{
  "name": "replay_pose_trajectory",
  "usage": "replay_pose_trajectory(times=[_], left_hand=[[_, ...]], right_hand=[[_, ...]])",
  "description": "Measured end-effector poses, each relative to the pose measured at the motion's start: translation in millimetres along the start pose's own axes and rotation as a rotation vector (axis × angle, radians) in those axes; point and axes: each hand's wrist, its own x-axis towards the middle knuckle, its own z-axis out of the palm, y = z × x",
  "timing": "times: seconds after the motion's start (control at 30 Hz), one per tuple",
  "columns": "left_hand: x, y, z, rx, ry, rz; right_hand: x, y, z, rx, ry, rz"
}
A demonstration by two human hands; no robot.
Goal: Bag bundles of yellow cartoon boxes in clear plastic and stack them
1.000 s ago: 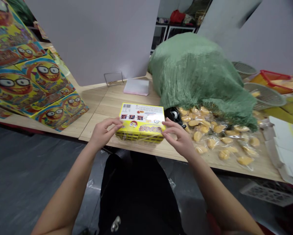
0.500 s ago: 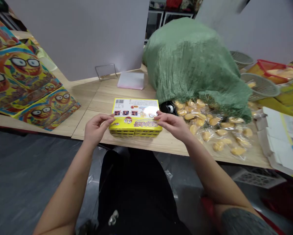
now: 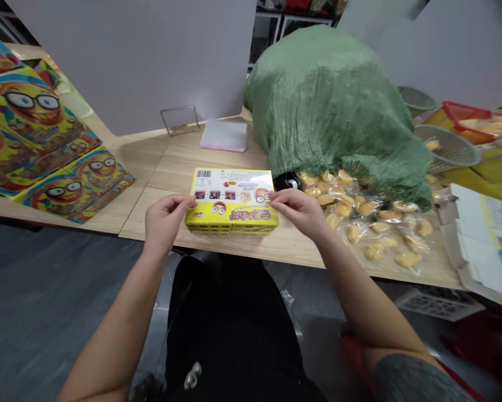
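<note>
A yellow and white printed cardboard box (image 3: 233, 192) lies on the wooden table in front of me, its barcode and small pictures facing up. At its left edge my left hand (image 3: 165, 216) is closed, thumb and forefinger pinched together at the box's side. My right hand (image 3: 299, 211) pinches the opposite edge in the same way, its fingertips over the printed top. Whether some thin clear piece is also between the fingers cannot be made out. Just behind my right hand is a black object (image 3: 286, 182), partly hidden.
Several wrapped yellow pieces (image 3: 376, 226) are spread to the right, below a big green woven sack (image 3: 326, 106). Stacked cartoon-face boxes (image 3: 37, 134) stand left. Farther back are a clear plastic stack (image 3: 224, 135) and a wire stand (image 3: 180, 120). An unfolded carton (image 3: 479, 240) lies far right.
Both hands stay at the box's two ends with only slight finger shifts. The right fingers sit marginally farther right on the edge. The view has moved a little.
</note>
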Motion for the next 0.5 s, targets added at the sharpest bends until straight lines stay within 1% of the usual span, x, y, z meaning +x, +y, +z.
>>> replay_pose_trajectory(times=[0.1,0.2,0.3,0.37,0.43,0.5], left_hand=[[4.5,-0.4,-1.5,-0.04,-0.014,-0.058],[10.5,-1.5,-5.3,-0.049,-0.041,-0.085],[13.0,-1.9,-6.5,-0.009,-0.054,-0.08],[11.8,-1.5,-4.3,0.005,-0.054,-0.083],[9.2,-1.0,-0.3,0.002,-0.025,-0.087],[6.7,-0.3,4.2,0.001,0.042,-0.089]], right_hand=[[1.4,-0.5,-0.3,0.021,0.028,-0.002],[2.1,1.8,0.6,0.107,0.04,0.012],[2.0,6.5,3.0,0.2,0.053,0.069],[1.7,8.8,5.0,0.222,0.069,0.12],[1.1,9.7,6.9,0.233,0.083,0.161],[0.5,10.0,8.1,0.222,0.094,0.174]])
